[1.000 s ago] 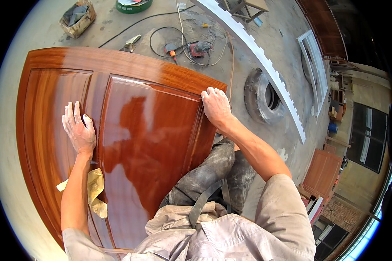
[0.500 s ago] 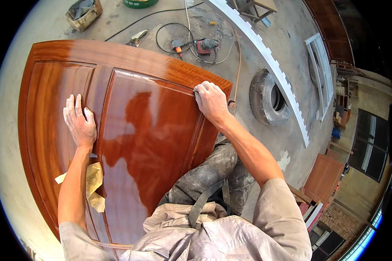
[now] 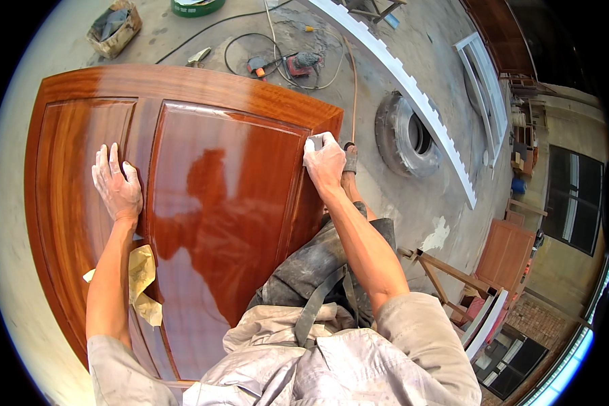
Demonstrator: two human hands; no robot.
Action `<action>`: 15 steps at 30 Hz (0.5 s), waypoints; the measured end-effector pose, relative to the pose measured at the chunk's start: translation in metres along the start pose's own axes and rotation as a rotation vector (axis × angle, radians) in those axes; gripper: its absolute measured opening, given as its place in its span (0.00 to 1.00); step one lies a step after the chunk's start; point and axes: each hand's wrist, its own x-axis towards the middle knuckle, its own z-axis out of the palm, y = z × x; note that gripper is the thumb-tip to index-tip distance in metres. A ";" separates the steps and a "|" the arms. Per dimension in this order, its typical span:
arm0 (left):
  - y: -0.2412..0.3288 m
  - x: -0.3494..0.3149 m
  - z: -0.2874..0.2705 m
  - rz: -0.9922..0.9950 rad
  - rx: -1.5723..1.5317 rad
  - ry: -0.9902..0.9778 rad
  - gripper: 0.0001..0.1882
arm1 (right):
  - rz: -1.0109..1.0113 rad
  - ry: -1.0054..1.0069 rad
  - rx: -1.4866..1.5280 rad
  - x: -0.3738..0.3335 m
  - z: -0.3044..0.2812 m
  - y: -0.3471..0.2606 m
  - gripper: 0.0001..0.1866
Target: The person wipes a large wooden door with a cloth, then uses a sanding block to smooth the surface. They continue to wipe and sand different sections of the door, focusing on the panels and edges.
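Observation:
A glossy reddish-brown wooden door (image 3: 250, 162) with recessed panels lies in front of me, my body's reflection showing on its larger panel. Flat on its left part rests my left hand (image 3: 118, 183), fingers stretched and dusted with white powder. My right hand (image 3: 325, 162) is closed at the panel's right-hand moulding, near the door's far right corner. Its powdery fingers are bent in a pinch; a small greyish patch shows between them, too small to name. Beside my left forearm lies a creased yellowish sheet of paper (image 3: 141, 274), partly hidden by the arm.
Beyond the door, a red and dark power tool (image 3: 303, 64) and cables lie on the concrete floor. A worn bucket (image 3: 115, 30) stands far left. To the right are a tyre (image 3: 404, 135), a long white notched strip (image 3: 413, 88) and a white frame (image 3: 484, 95).
My right hand has moved slightly nearer along the panel's right moulding, its fingers more bent. My left hand stays flat on the door. The view has shifted a little, showing more of my foot.

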 end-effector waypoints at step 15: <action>0.004 -0.002 -0.001 -0.001 -0.031 -0.021 0.28 | -0.175 0.100 -0.075 -0.011 0.003 0.005 0.06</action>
